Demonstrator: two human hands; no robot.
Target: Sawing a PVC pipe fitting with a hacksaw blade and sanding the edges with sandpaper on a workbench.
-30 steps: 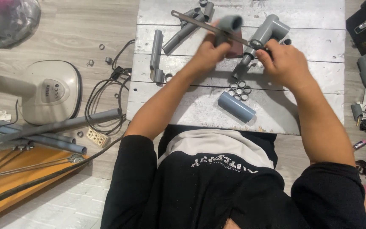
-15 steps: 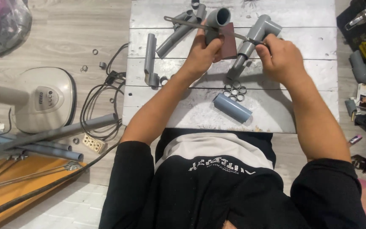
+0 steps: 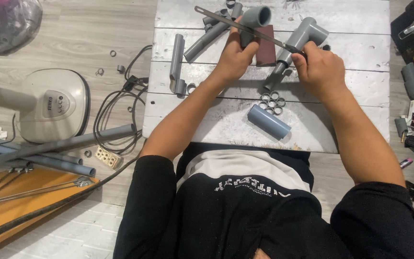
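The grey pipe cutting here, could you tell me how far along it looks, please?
Done: small cut rings lie clustered beside a short pipe piece. In hand: the left hand steadies an elbow pipe while the right hand holds a saw blade across it. Left: long pipes on the floor look uncut.

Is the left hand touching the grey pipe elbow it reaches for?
Touching. The head view shows the left hand wrapped around the grey pipe elbow, fingers closed on its body with no gap, while the saw blade crosses it.
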